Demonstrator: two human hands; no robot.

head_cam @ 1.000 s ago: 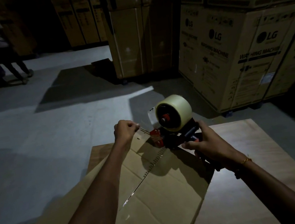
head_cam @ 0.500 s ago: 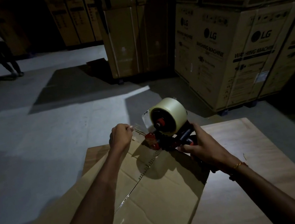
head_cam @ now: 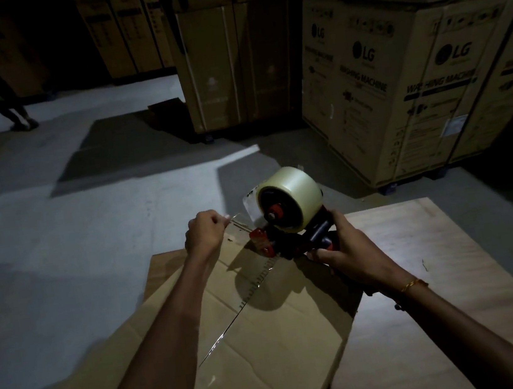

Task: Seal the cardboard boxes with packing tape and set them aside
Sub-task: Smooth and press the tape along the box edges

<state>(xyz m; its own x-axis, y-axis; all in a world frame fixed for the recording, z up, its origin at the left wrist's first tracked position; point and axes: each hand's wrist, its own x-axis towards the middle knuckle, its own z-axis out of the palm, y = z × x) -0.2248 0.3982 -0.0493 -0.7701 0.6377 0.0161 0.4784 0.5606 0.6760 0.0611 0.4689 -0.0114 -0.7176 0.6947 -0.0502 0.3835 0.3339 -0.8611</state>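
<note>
Dim warehouse, wooden tabletop (head_cam: 424, 269). Flat cardboard box (head_cam: 269, 341) laid on it. Tape dispenser (head_cam: 288, 219) gripped by right hand (head_cam: 353, 256) at box far end. Tape end (head_cam: 239, 221) pinched by left hand (head_cam: 203, 238). Little changed since a second ago; seam taped, cutting likely next.

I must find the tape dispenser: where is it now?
In the head view, right of centre, the tape dispenser sits at the cardboard box's far end, gripped by the right hand.
</note>
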